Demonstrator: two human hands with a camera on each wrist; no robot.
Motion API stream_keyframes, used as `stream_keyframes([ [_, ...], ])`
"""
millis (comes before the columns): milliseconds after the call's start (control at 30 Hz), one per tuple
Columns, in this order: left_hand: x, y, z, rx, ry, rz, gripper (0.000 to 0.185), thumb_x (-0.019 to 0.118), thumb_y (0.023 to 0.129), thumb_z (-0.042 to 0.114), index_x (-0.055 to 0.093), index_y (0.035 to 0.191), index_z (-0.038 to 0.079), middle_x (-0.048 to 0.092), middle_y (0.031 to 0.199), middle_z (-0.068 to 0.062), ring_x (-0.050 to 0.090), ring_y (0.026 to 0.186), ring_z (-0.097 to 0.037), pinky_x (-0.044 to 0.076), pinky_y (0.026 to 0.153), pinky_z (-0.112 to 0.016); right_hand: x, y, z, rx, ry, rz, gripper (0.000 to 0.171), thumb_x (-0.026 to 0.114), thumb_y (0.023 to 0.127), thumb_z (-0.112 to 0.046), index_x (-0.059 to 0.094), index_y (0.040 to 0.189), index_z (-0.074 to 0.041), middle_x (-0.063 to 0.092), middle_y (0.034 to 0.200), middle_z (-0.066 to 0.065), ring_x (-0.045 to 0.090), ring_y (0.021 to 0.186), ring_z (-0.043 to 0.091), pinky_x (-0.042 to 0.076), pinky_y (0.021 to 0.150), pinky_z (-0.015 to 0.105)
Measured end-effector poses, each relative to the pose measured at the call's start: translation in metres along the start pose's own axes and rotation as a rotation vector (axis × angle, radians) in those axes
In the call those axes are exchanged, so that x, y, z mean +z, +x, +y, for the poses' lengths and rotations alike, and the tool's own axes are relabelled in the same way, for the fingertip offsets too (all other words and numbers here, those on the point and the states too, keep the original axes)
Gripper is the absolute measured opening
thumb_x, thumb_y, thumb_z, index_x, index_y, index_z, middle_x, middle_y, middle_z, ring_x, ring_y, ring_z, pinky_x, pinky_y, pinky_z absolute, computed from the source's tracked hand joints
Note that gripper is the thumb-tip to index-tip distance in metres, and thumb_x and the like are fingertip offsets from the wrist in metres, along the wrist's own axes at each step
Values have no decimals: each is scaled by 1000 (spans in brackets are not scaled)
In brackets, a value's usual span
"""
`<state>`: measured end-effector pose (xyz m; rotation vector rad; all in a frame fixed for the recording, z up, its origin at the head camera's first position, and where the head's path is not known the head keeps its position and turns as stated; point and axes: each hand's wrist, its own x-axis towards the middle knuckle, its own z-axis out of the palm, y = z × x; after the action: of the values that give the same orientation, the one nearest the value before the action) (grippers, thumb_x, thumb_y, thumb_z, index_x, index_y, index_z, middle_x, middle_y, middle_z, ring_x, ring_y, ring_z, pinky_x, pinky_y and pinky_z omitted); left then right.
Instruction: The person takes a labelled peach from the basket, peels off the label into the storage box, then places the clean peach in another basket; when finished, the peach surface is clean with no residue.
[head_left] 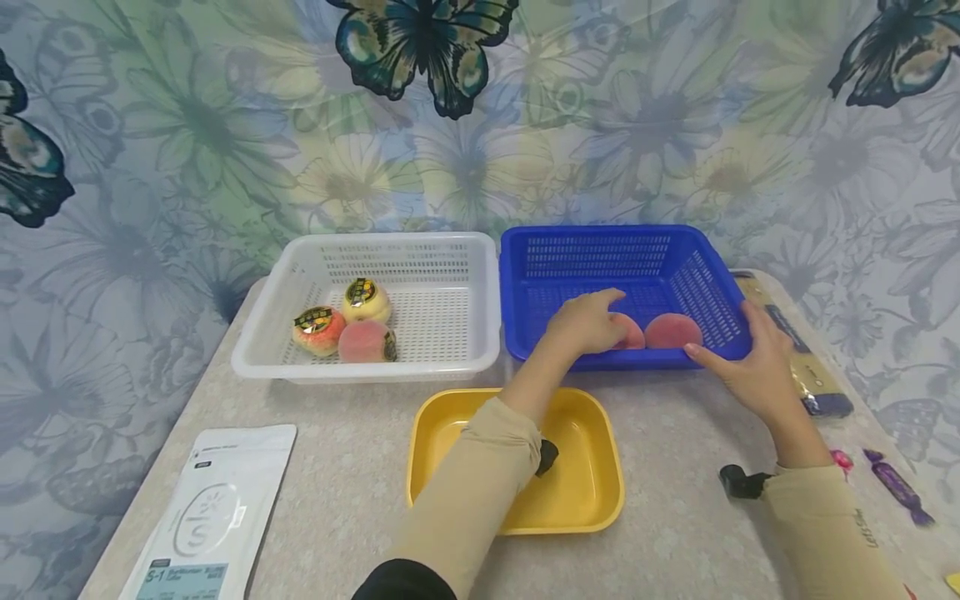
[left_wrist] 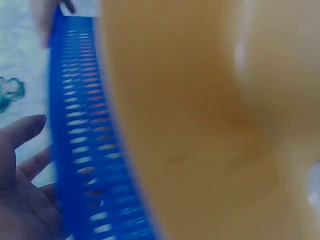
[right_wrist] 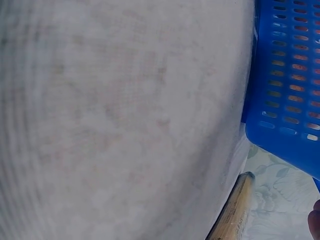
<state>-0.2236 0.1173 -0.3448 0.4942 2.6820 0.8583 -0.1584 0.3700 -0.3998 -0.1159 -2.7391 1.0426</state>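
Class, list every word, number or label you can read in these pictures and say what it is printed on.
"S-1": on the blue label at the bottom of the white pouch; the rest of its print is too small to read.
Stickers on the two labelled peaches: too blurred to read.
Print on the right sleeve: too small to read.
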Motion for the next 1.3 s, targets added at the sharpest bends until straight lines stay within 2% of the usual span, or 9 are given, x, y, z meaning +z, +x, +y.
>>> stream_keyframes([
  [167, -30, -26, 15, 43, 15, 34, 55, 58, 96, 43, 42, 149, 38, 51, 149, 10, 48, 139, -20, 46, 109, -45, 0, 0, -2, 6, -31, -7, 109, 74, 84, -49, 8, 160, -7, 8, 165, 22, 2, 146, 53, 10, 107, 78],
  [333, -62, -63, 24, 119, 24, 54, 60, 60, 96, 47, 37, 151, 39, 43, 154, 8, 42, 143, -19, 45, 109, -47, -1, -1, -3, 10, -48, -13, 109, 73, 85, -50, 6, 160, -8, 8, 165, 23, 3, 145, 53, 10, 106, 79],
  [467, -82, -93, 22, 165, 18, 91, 65, 60, 95, 49, 33, 153, 39, 31, 161, 4, 32, 148, -21, 38, 115, -51, 0, -2, -1, 13, -56, -11, 108, 72, 86, -51, 6, 160, -8, 8, 166, 22, 3, 145, 53, 10, 107, 79],
  [567, -93, -113, 11, 195, -5, 127, 68, 61, 94, 49, 31, 154, 38, 26, 163, 1, 29, 150, -23, 35, 116, -53, 0, -3, 1, 4, -52, -1, 107, 73, 86, -49, 7, 160, -8, 9, 165, 22, 4, 145, 53, 10, 107, 78],
  [700, -104, -135, -20, 202, -58, 182, 70, 64, 93, 46, 31, 154, 37, 23, 164, 1, 24, 152, -24, 30, 118, -54, 1, -3, 3, -19, -45, 10, 105, 73, 86, -47, 10, 159, -5, 10, 165, 24, 5, 144, 54, 9, 108, 77],
  [867, -114, -150, -77, 154, -125, 300, 75, 72, 90, 40, 34, 154, 32, 28, 162, -1, 25, 151, -25, 28, 119, -56, 2, -2, 1, -17, -47, 7, 105, 72, 87, -48, 10, 159, -6, 10, 165, 24, 5, 144, 54, 9, 107, 78],
  [967, -120, -158, -113, 88, -131, 364, 80, 76, 87, 37, 34, 154, 25, 31, 160, -5, 30, 147, -29, 32, 117, -56, 2, -3, 0, -11, -50, -1, 105, 72, 87, -48, 9, 160, -7, 9, 165, 23, 4, 144, 53, 10, 107, 78],
  [1067, -126, -169, -145, -25, -122, 397, 89, 78, 84, 40, 30, 156, 23, 25, 162, -11, 27, 147, -36, 32, 115, -62, 2, -3, -1, -15, -55, 1, 105, 72, 87, -49, 9, 160, -7, 9, 165, 24, 3, 145, 53, 8, 108, 78],
  [1300, -136, -191, -206, -272, -68, 434, 110, 83, 77, 47, 16, 160, 19, 4, 165, -21, 9, 149, -50, 26, 107, -76, 2, -3, -10, -76, -65, 64, 98, 72, 87, -45, 16, 159, -11, 15, 163, 25, 6, 145, 52, 2, 110, 76],
])
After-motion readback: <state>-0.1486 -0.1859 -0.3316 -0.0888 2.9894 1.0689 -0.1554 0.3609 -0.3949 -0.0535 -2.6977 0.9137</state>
